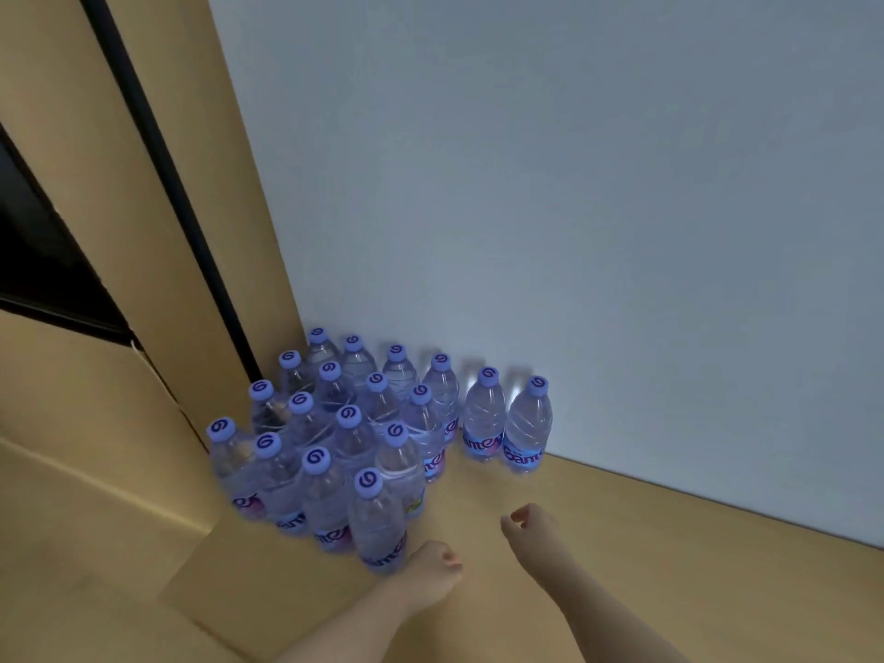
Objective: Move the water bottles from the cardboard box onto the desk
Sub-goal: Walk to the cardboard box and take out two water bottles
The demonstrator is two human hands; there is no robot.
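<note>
A pale grey wall [574, 208] fills most of the view, meeting a tan wooden desk [646, 543] that runs along its foot. To the left rises a tan panel [158, 184] with a dark vertical strip through it.

In the corner where panel, wall and desk meet, the water bottles [354, 423] stand upright on the desk in a tight cluster, all clear plastic with purple caps bearing a swirl mark. Most are packed touching one another in rows; two stand slightly apart to the right, against the wall.

The nearest bottle [378, 523] stands at the front edge of the cluster. The left hand [430, 569] sits just beside its base, on its right side, fingers curled loosely inward; whether they touch the bottle I cannot tell, but they do not wrap round it.

The right hand [531, 523] hovers over bare desk, well apart from every bottle, its fingers curled in and holding nothing. Both forearms reach in from the lower edge.
</note>
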